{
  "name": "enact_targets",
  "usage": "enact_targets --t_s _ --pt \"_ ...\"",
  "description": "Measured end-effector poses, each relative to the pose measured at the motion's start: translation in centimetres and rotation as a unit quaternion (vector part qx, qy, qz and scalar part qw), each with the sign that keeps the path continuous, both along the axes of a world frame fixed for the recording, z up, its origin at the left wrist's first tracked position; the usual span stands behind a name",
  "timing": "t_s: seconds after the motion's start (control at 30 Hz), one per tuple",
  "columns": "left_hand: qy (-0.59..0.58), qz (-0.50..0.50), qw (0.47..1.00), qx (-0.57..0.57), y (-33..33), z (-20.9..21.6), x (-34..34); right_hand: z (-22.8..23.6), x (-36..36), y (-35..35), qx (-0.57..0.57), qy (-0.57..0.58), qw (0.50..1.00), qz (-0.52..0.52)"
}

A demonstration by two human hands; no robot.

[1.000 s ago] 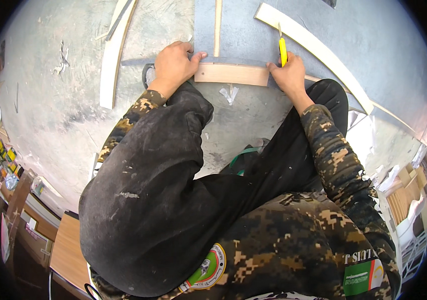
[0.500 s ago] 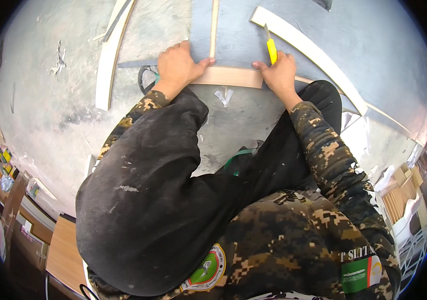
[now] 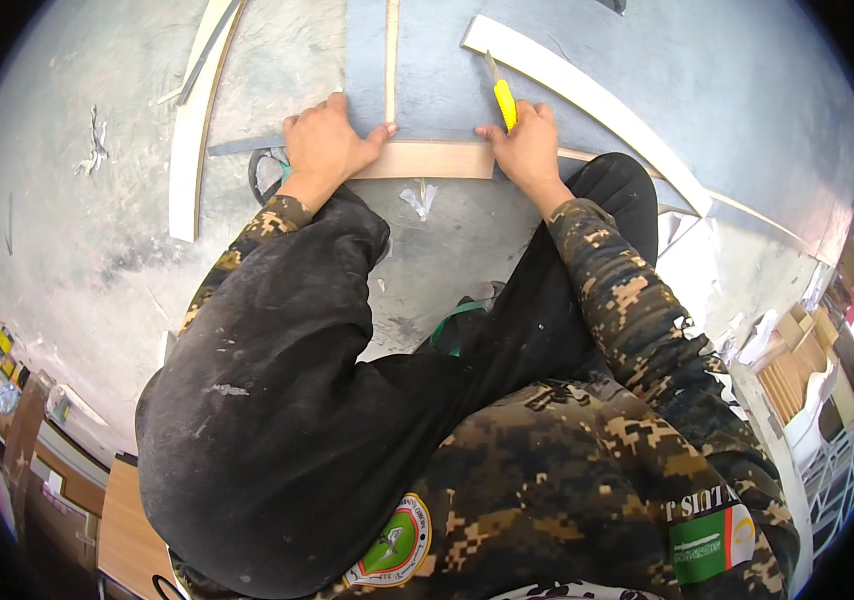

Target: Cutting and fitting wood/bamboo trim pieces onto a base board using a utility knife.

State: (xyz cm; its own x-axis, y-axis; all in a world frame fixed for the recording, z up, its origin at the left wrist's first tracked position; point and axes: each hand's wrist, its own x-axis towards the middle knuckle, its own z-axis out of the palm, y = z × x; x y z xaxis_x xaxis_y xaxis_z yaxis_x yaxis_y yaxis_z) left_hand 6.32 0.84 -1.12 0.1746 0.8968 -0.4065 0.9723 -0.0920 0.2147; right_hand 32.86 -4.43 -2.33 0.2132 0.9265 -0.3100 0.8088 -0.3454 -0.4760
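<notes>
Head view, and both hands are in it! The left hand [image 3: 330, 143] is closed over the left end of a tan wooden piece [image 3: 427, 160], thumb stretched inward along its far edge; the undersides of its fingers are hidden. Over at the other end, the right hand [image 3: 525, 148] has its thumb beside the piece's far corner and its fingers curled round a yellow utility knife [image 3: 505, 103]. Blade out, pointing away from the body!

So where do things stand? The tan piece lies between the hands, along a dark strip [image 3: 247, 146] that pokes out left of the left hand. Lined up, by my judgement, but whether it is fastened, I can't tell. No cutting here: the blade points away from the tan piece, its tip overlapping the curved piece beyond from this angle. Contact there? Can't say.

Now the count. Two hands, one tan piece, one knife. Two pale curved pieces, neither gripped: one [image 3: 192, 150] well to the left of the left hand, the other [image 3: 587, 105] sweeping from beyond the right hand round to its right. One slim light strip [image 3: 391, 60] runs straight ahead, just beyond the left thumb. And one torn white scrap [image 3: 419, 200] sits nearer the body, between the hands.
</notes>
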Motion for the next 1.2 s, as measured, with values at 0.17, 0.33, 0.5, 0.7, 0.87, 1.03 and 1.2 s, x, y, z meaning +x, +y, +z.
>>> enact_targets --t_s 0.17,0.33,0.5,0.7,0.87,1.03,1.2 --pt "-0.01 0.004 1.0 0.0 0.0 -0.2 -0.1 -1.5 1.4 0.2 0.007 0.035 0.998 -0.043" --pt "0.002 0.016 1.0 -0.01 -0.2 0.5 0.0 0.1 0.4 0.0 0.009 0.014 1.0 0.005" --pt "-0.021 0.01 1.0 0.008 -0.2 -0.3 -0.4 -0.5 0.6 0.1 0.006 0.02 1.0 -0.004" --pt "-0.083 0.0 0.997 0.004 -0.3 -0.5 -1.7 1.6 -1.1 0.9 -0.043 0.01 0.999 -0.009" --pt "-0.093 0.011 0.996 -0.002 -0.3 -0.1 -1.6 2.0 -1.9 1.3 -0.086 -0.018 0.996 -0.014" --pt "-0.104 0.051 0.993 -0.011 -0.3 -1.2 -2.0 0.9 -1.5 0.9 -0.056 -0.007 0.998 -0.015" --pt "-0.162 0.084 0.982 -0.043 0.4 -1.7 -3.3 0.0 -0.8 0.6 0.001 -0.011 1.0 -0.011"
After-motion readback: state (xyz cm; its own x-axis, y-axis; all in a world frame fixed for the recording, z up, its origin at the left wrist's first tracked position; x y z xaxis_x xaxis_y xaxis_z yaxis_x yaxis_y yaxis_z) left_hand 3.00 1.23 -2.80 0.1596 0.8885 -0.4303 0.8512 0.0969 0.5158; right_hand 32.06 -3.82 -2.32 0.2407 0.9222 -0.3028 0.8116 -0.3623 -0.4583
